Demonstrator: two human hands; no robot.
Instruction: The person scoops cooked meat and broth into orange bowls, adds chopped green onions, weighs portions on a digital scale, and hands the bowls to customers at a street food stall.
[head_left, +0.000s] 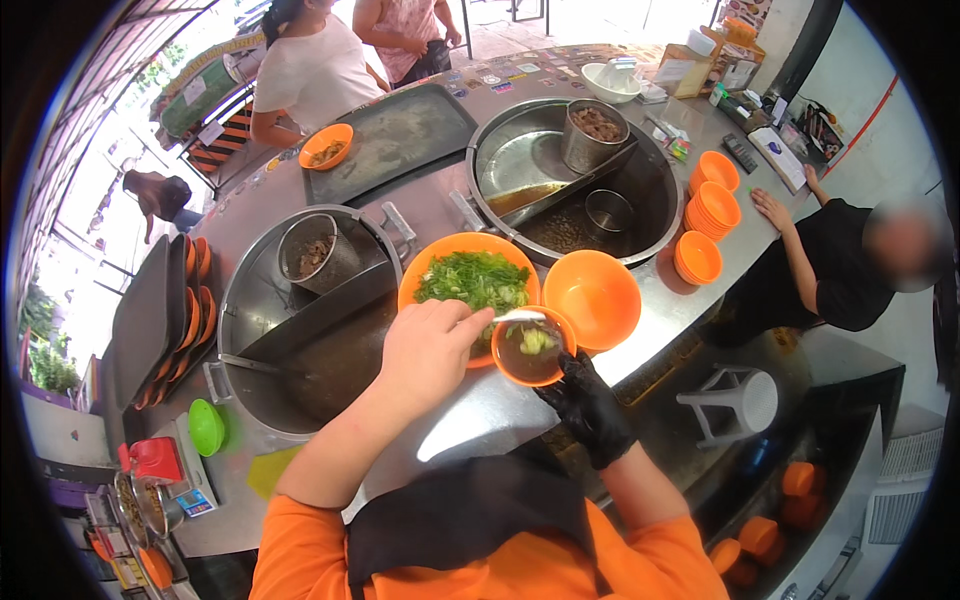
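My right hand (592, 409), in a black glove, holds a small orange bowl (571, 341) by its near right rim. Dark broth (521, 360) fills the bowl, with chopped green onion (536, 341) floating on it. My bare left hand (427, 352) grips a light-coloured spoon (520, 317), its end over the bowl's far rim. Under and beyond that hand stands a large orange bowl (409, 289) heaped with chopped green onion (472, 281). Another orange bowl (592, 296), with nothing visible inside, sits to the right, touching or nearly touching the small bowl.
Two divided steel pots (315, 390) (574, 180) are set in the counter. One strainer (307, 255) and a steel container (592, 142) hold meat. Orange bowls (712, 210) are stacked at right, near a co-worker (840, 262). A white stool (750, 401) stands below. Two people (315, 67) (401, 34) stand across the counter.
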